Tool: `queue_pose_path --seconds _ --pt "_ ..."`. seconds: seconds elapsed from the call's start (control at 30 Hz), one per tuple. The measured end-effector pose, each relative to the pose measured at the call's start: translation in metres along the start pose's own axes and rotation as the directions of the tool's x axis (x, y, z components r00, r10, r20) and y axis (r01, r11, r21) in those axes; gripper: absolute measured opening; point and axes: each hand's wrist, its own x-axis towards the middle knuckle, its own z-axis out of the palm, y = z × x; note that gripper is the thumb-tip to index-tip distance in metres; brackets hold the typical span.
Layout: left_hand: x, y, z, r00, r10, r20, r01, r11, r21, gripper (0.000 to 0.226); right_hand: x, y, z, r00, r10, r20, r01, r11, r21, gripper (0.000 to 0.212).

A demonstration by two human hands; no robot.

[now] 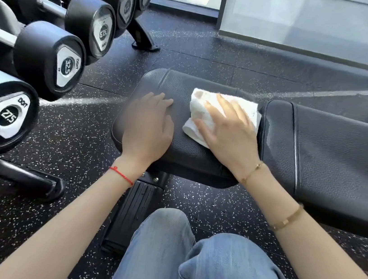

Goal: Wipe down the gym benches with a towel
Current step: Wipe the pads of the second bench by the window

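Right hand [229, 131] lies flat, fingers spread and straight, pressing a bunched white towel [207, 119] onto the black seat pad [185, 87] of the gym bench; nothing is pinched, just palm-down pressure. Left hand [150, 122] also rests flat on the same pad, fingers extended, holding nothing, just beside the towel on its left. Towel sits on the right half of the seat pad, close to the gap before the longer back pad [341, 156], which runs off to the right. Bench's long axis goes left-right across the view, so unwiped length lies mostly rightward of the right hand, and that hand is the nearer one to it. Likely step: mid-wipe on the seat section; back pad probably comes next. Dumbbell rack [48, 54] stands to the left on speckled rubber floor [79, 172]. Person's jeans-clad knees [206, 272] at bottom.
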Motion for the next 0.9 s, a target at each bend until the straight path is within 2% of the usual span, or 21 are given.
queue_pose_path --seconds 0.1,0.4,0.57,0.73,0.9 --pt "0.0 0.0 0.001 1.0 -0.002 -0.004 0.002 1.0 -0.007 0.042 -0.002 0.008 0.001 0.989 0.008 0.145 -0.026 0.992 0.123 0.06" --pt "-0.001 -0.001 0.0 1.0 -0.003 -0.002 0.002 1.0 -0.014 0.042 0.046 0.023 -0.003 0.944 -0.104 0.312 0.108 0.994 0.005 0.06" --pt "0.0 0.0 -0.001 1.0 0.001 0.018 -0.001 1.0 -0.005 0.041 0.025 0.026 -0.011 0.961 -0.096 0.258 0.088 0.995 0.041 0.058" --pt "-0.001 0.009 -0.002 0.997 -0.003 0.075 0.0 0.999 0.046 0.045 -0.015 0.061 -0.025 0.971 0.014 0.239 0.002 0.998 -0.064 0.06" --pt "-0.002 0.051 0.007 0.983 0.121 0.136 -0.114 0.992 -0.056 0.047 -0.068 0.093 -0.045 0.983 0.057 0.172 -0.026 0.984 -0.176 0.058"
